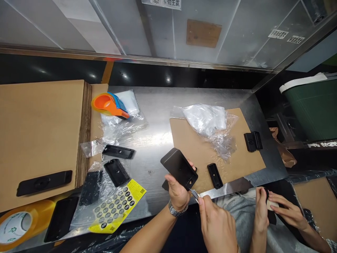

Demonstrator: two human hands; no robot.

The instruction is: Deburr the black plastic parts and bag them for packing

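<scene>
My left hand, with a metal watch band on the wrist, grips a black plastic part that looks like a bent stand with a small hole near its lower corner. In my right hand is a small knife with a thin grey blade. Its tip meets or nearly meets the part's lower corner beside the hole. A smaller black piece with a recess lies on a cardboard sheet just beyond my hands.
A co-worker's hands hold a small dark item at right. Clear plastic bags and a black part rest on the cardboard. Leftward are an orange tape dispenser, black parts, a yellow sticker sheet, stacked cardboard and a tape roll.
</scene>
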